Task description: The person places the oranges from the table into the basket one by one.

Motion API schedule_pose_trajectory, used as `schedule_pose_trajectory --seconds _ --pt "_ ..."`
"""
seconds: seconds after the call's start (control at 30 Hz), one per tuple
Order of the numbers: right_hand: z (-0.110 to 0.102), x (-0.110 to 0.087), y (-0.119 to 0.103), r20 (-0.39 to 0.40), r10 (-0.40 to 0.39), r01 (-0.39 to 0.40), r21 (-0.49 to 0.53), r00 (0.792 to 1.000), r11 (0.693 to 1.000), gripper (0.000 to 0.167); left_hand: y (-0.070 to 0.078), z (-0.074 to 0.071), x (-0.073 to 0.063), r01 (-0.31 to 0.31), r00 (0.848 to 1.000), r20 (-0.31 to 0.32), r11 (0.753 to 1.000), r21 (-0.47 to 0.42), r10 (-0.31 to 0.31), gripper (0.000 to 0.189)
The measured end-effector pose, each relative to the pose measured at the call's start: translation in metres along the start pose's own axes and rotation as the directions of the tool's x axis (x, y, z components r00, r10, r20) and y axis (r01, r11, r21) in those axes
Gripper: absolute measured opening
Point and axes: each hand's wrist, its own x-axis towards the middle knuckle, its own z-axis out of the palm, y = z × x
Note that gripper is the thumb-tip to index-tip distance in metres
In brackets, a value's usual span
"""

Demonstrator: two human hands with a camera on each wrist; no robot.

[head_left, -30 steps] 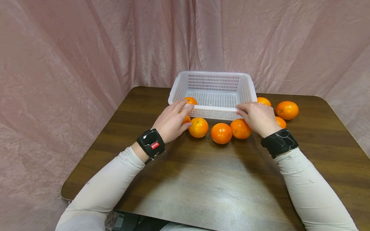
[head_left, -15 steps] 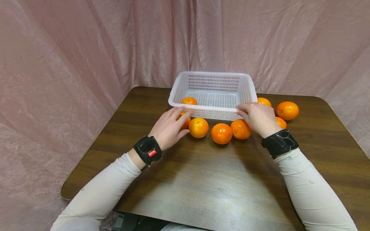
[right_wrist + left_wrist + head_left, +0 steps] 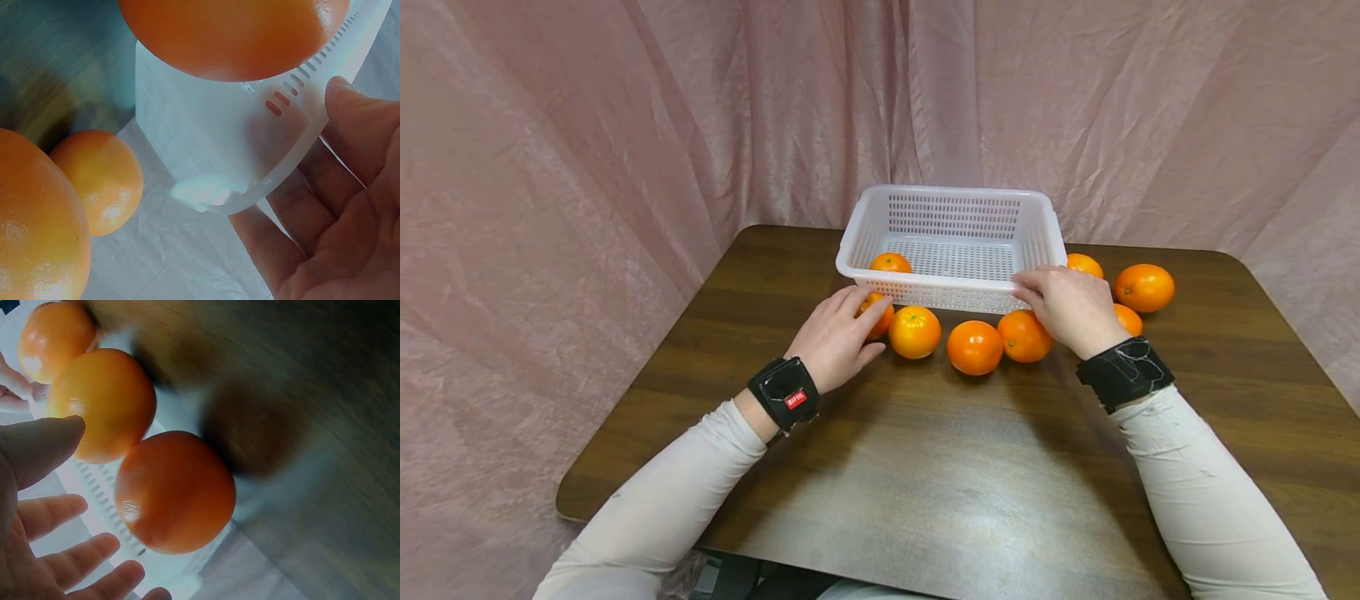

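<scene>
The black left wristband point(image 3: 772, 385) has a red label point(image 3: 795, 400), its white letters point(image 3: 794, 399) too blurred to read

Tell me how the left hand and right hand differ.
The right hand grips the white plastic basket by its rim; the left hand holds nothing, near an orange. The left hand's black wristband shows a red label; the right hand's wristband shows none. Both are bare, with white sleeves.

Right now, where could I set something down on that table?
The widest bare patch of table is between the sleeves, nearer than the front oranges. Another lies left of the basket and left hand. Basket floor shows right of its one orange. It's crowded along the basket's front and by the right hand.
</scene>
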Motion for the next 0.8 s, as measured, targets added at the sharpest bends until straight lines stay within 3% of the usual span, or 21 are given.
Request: schedule_pose_trajectory --seconds 0.8 --pt "-0.001 0.0 -0.001 0.005 0.005 -0.005 0.001 1.0 1.0 0.025 -0.007 0.014 0.008 0.008 1.0 0.018 0.999 0.043 -0.008 0.068"
